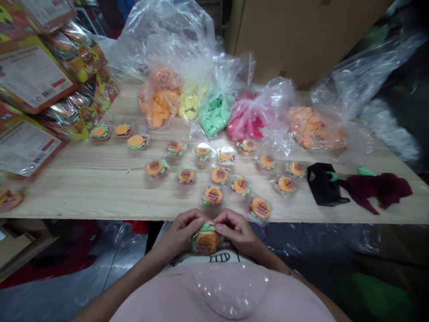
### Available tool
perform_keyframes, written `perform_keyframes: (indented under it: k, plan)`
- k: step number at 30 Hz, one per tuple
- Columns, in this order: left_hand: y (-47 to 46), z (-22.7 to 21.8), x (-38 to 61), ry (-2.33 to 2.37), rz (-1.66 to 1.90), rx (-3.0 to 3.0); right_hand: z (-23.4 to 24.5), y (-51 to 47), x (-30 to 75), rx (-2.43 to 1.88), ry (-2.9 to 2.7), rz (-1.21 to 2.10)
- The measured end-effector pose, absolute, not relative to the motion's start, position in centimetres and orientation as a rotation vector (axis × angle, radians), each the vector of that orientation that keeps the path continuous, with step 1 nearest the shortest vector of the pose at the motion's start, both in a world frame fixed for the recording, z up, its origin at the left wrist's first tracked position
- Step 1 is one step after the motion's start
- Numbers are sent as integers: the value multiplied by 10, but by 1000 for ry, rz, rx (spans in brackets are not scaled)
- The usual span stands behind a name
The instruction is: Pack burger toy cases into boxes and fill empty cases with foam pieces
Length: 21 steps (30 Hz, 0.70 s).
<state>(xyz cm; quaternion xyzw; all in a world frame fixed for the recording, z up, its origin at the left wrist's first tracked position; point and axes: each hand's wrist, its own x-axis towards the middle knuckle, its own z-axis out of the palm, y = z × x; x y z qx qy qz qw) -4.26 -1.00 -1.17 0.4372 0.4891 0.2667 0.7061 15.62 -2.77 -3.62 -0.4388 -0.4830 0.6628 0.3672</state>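
Note:
Just off the table's front edge, I hold a clear plastic box with a toy burger inside, tilted so its orange bun top faces me. My left hand pinches its upper left corner. At the upper right corner, my right hand grips with thumb and fingers. Green and red layers show near the far edge of the box. Beyond my hands lie several similar boxed burgers with printed tops, among them one boxed burger straight ahead and another boxed burger near the edge at right.
Clear bags of orange pieces, yellow pieces, green pieces, pink pieces and paler orange pieces line the back of the wooden table. Packaged sets are stacked left. A black tape dispenser and maroon cloth lie right.

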Motion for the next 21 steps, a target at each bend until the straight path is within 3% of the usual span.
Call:
perform_keyframes:
  k: [7,13,21]
  plan:
    - [0,-12,-36,997,558,975,-34,-26,153,-1121,-1315,1679]
    - [0,-14,-26,1084,750,868,-34,-24,157,-1090,-1105,1681]
    - [9,-5,-35,996,532,1085,-27,-29,151,-1192,-1263,1577]
